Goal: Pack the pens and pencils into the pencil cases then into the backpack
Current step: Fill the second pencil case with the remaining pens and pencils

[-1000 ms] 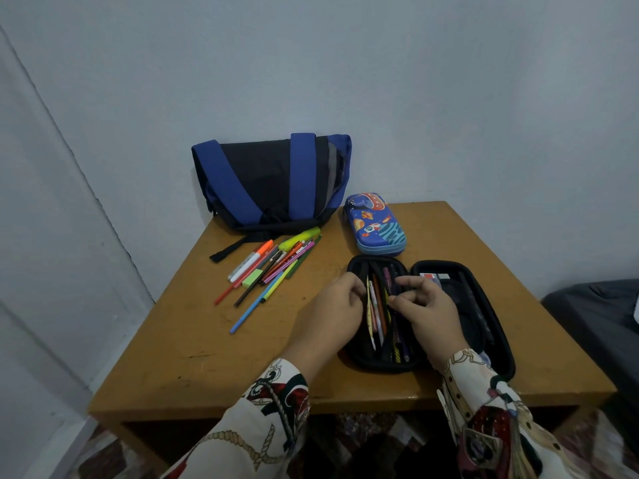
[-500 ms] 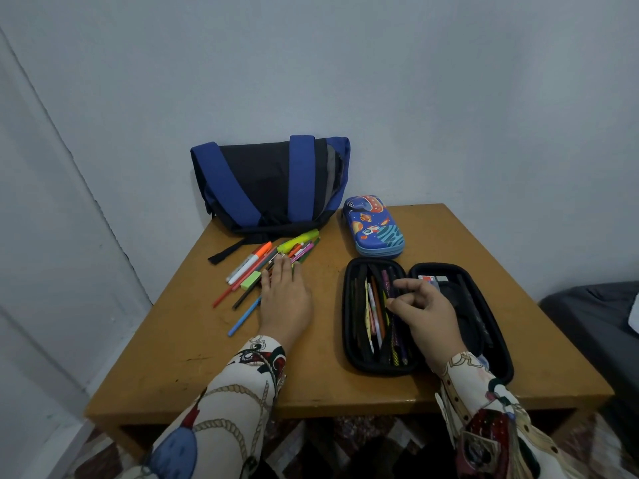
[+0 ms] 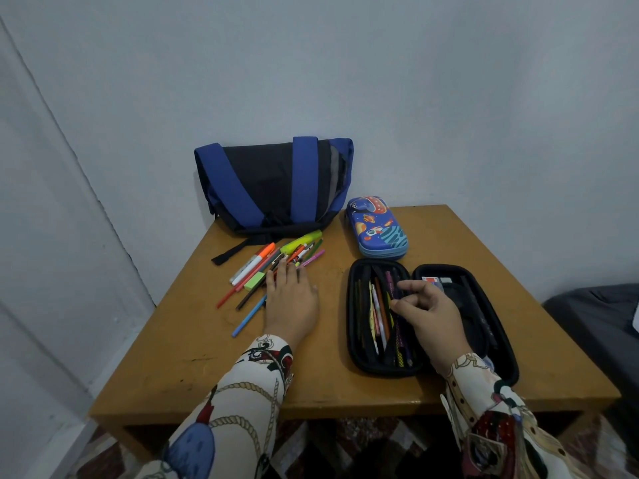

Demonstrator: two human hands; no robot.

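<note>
A: Where do the loose pens sit, and which way do they run?

B: The heap of coloured pens and pencils point(image 3: 276, 267) lies on the left part of the tan wooden table point(image 3: 214, 357), just in front of the blue and black fabric backpack point(image 3: 273, 188). Nearly all share one long axis, slanting from near-left to far-right. A light blue pencil point(image 3: 249, 316) lies nearest the person, a thin red pencil point(image 3: 230, 296) is leftmost, and a yellow-green highlighter point(image 3: 301, 242) lies farthest back.

A: And the hands?

B: The left hand point(image 3: 290, 299) lies flat on the near end of the heap, fingers straight and spread, pressing on the pens without gripping any. It hides the middle of several, so I cannot count them. The right hand point(image 3: 427, 311) hovers over the open black zip pencil case point(image 3: 428, 319), fingers loosely curled. Whether the fingertips pinch anything, I cannot tell.

A: What is in that case?

B: Its left half holds pens lying lengthwise, near to far, along the case's own long axis. The right half is dark, partly covered by the wrist and patterned sleeve point(image 3: 484, 409), and hard to make out.

A: Anything else?

B: A closed blue hard-shell pencil case with a space print point(image 3: 377, 226) lies behind the black one, right of the backpack, its long axis also running near to far. A dark grey cushion point(image 3: 601, 323) is cut off at the right edge.
</note>
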